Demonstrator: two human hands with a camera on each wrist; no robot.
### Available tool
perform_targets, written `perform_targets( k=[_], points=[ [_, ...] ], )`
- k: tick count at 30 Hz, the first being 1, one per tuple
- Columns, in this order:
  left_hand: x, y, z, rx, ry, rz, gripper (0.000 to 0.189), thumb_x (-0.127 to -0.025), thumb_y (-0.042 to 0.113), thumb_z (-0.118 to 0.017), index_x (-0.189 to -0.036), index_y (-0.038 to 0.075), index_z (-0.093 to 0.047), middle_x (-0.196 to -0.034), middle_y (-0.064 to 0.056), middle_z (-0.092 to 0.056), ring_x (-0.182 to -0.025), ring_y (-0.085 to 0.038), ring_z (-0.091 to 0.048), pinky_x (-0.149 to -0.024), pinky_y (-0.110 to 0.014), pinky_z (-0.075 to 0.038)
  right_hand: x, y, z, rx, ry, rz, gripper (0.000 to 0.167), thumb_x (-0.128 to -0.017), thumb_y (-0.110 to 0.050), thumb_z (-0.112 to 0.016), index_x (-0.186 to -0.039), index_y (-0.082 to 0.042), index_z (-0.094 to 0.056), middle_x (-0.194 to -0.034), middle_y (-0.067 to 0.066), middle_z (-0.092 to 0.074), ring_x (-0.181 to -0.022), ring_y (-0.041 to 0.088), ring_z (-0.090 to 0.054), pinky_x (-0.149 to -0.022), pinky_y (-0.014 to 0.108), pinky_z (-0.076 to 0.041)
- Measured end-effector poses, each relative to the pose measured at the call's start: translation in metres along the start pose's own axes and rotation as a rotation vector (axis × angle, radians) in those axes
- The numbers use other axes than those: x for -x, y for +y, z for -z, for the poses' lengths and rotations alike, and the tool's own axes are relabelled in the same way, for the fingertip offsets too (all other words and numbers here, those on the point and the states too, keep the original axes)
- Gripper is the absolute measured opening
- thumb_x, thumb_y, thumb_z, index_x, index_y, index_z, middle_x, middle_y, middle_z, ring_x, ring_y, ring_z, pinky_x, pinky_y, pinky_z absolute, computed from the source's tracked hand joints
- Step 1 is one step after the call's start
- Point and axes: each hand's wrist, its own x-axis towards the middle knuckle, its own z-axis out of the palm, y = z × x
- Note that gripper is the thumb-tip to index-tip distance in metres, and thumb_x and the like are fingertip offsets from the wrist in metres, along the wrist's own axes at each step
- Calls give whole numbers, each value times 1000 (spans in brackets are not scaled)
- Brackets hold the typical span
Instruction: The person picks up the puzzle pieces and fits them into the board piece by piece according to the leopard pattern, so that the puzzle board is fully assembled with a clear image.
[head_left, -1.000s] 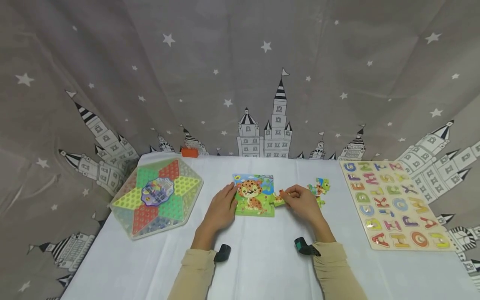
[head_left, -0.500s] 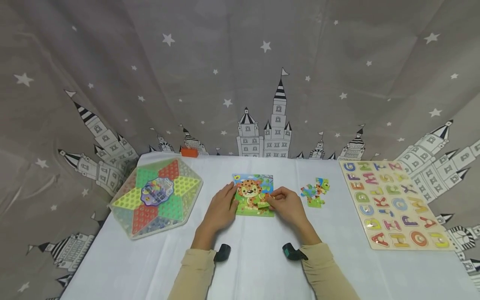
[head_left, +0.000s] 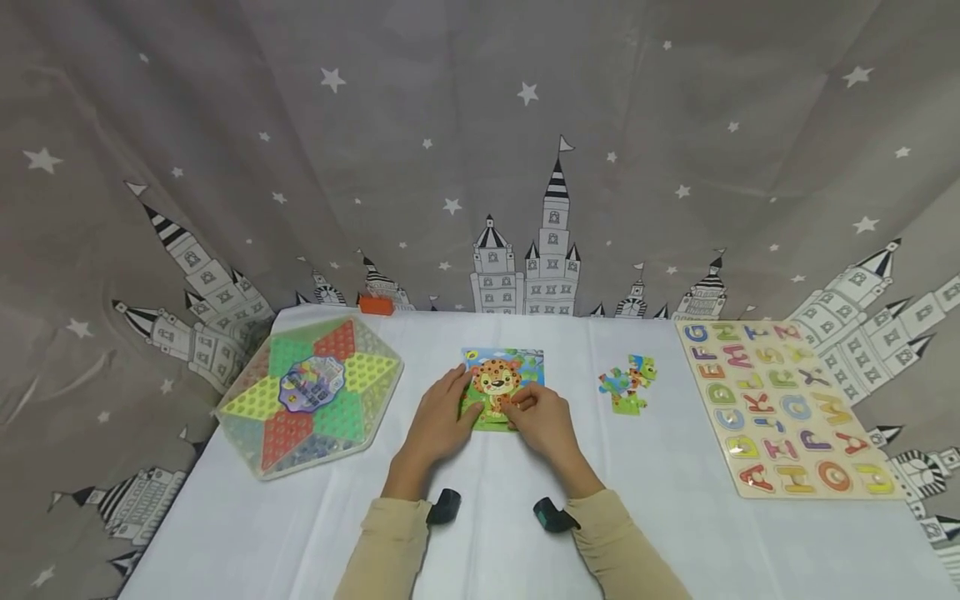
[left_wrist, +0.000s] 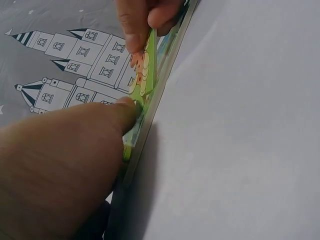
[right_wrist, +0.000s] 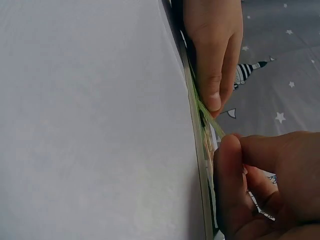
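Between 2 hands [head_left: 438, 417] [head_left: 545, 423], apparently 1 piece [left_wrist: 144, 75]

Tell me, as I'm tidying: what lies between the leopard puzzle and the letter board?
In the head view, loose puzzle pieces on the white cloth, plus part of the right hand.

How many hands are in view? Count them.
2: the left hand at the left edge of the puzzle board, the right hand over its lower right, pinching a piece.
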Motion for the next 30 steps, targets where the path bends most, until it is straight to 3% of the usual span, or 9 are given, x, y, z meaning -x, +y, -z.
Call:
perform_targets(
  k=[6,12,22,26,30],
  points=[
    [-1,2,-1,7,29,8,64,-101,39,-60,-156,12,-43,-167,-8,-33,-154,-31,-31,-128,-53,-24,-1,1,1,112,19,75,16,-88,-24,-79,-85,-10,-72,-73,1,-70,-63,10,-59,-59,26,-50],
    [-3,2,-2,-4,33,25,64,-100,38,-61,-155,11,-43,-166,-8,-34,-154,-32,-31,-128,-53,-25,-2,1,2,154,-2,77,15,-88,-23,-80,-88,-8,-75,-77,2,-70,-68,12,-60,-61,27,-50],
    [-4,2,-4,-39,52,-5,62,-100,37,-61,-155,14,-45,-165,-11,-35,-151,-36,-35,-125,-55,-29,-1,3,5,276,-23,161,14,-86,-20,-82,-94,-9,-79,-94,7,-73,-92,25,-69,-83,41,-57],
    [-3,3,-4,-72,27,5,58,-102,38,-56,-156,20,-45,-167,-9,-31,-153,-36,-32,-127,-55,-27,-1,4,9,285,-61,173,15,-88,-22,-81,-98,-10,-80,-98,6,-74,-97,25,-69,-87,43,-58],
    [-2,5,-2,-82,25,1,56,-103,38,-55,-155,20,-46,-168,-9,-30,-153,-36,-31,-127,-54,-25,-4,7,19,225,-102,152,20,-91,-26,-77,-105,-11,-79,-101,4,-74,-94,21,-67,-85,41,-57]
  ],
)
